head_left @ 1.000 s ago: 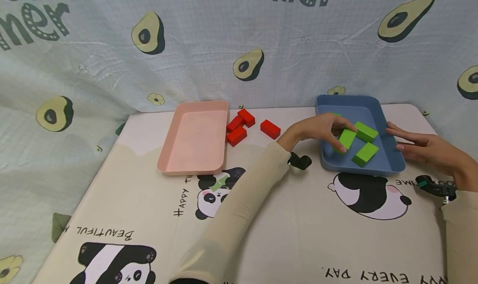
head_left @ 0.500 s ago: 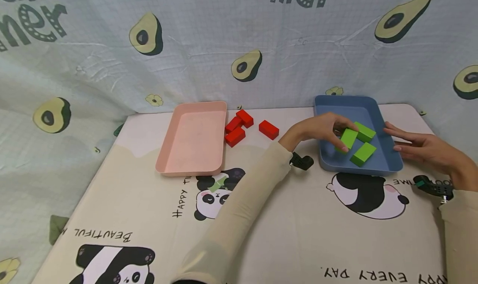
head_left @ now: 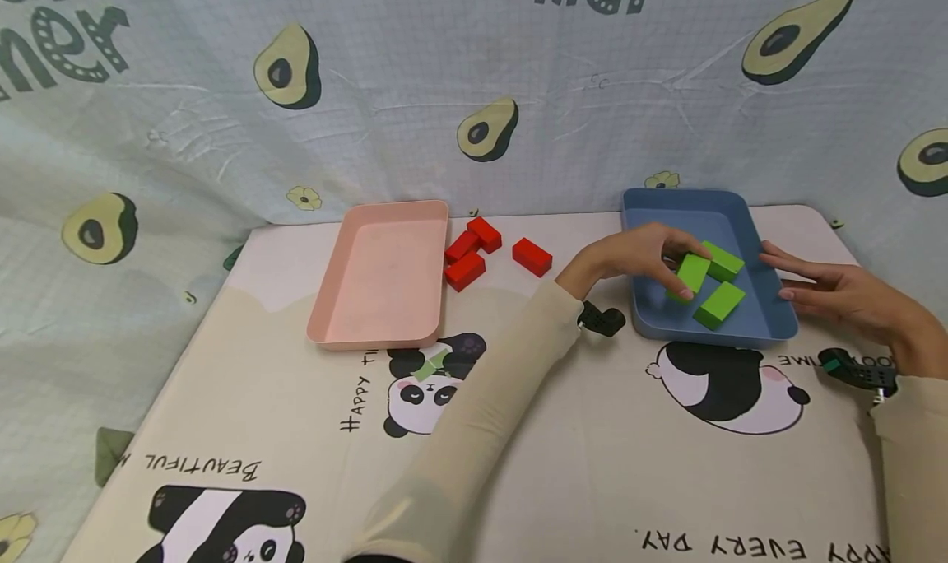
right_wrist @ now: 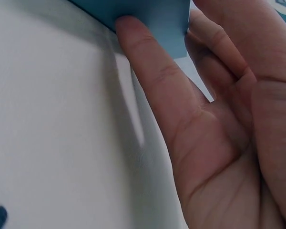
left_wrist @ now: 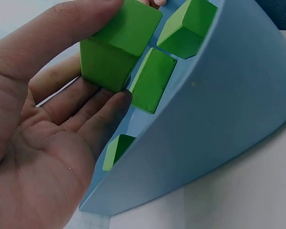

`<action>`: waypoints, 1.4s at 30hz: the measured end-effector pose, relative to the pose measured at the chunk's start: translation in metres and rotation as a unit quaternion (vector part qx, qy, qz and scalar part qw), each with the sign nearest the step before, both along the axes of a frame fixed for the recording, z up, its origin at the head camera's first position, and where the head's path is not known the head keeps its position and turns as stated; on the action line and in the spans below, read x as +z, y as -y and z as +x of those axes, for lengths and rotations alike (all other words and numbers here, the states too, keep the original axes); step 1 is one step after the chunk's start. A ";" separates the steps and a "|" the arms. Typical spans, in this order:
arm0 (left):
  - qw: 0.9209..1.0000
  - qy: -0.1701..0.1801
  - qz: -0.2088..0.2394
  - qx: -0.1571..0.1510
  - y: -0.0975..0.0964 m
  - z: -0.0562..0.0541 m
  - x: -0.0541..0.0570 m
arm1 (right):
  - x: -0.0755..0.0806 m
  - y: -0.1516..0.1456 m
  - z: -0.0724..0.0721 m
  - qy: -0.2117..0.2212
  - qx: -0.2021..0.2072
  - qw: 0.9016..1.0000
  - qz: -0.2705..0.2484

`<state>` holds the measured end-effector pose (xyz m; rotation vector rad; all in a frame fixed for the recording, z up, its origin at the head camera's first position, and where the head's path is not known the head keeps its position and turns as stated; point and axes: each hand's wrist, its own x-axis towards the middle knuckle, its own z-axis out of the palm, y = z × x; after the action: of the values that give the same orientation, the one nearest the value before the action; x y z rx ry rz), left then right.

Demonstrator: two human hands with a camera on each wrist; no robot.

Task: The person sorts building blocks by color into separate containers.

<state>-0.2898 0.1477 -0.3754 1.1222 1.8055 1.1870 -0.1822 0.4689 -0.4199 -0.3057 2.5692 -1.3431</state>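
My left hand (head_left: 644, 254) reaches over the blue tray (head_left: 770, 326) and pinches a green block (head_left: 692, 273) between thumb and fingers. In the left wrist view that held block (left_wrist: 115, 45) shows tilted above the tray floor. Two more green blocks lie in the tray, one at the back (head_left: 722, 262) and another nearer the front (head_left: 718, 306). A further green block (left_wrist: 117, 151) shows low in the left wrist view, mostly hidden by the hand in the head view. With fingers extended, my right hand (head_left: 852, 295) touches the tray's right outer wall (right_wrist: 155, 24).
Left of the blue tray, several red blocks (head_left: 465, 271) lie on the table (head_left: 592, 448), one (head_left: 532, 256) apart from the others. A pink tray (head_left: 318, 332) stands farther left. An avocado-print cloth (head_left: 385, 135) hangs behind the table.
The camera view has shifted slightly. My left hand moves a little to the right relative to the tray, with the green block still pinched. My right hand stays at the tray wall.
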 end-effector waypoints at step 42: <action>0.997 -0.060 -0.054 -0.003 -0.011 0.002 0.011 | -0.001 0.000 0.001 0.011 -0.018 1.000 0.016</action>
<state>-0.2879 0.1590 -0.3647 1.1560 1.9316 1.0237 -0.1813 0.4685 -0.4213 -0.2392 2.5862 -1.3075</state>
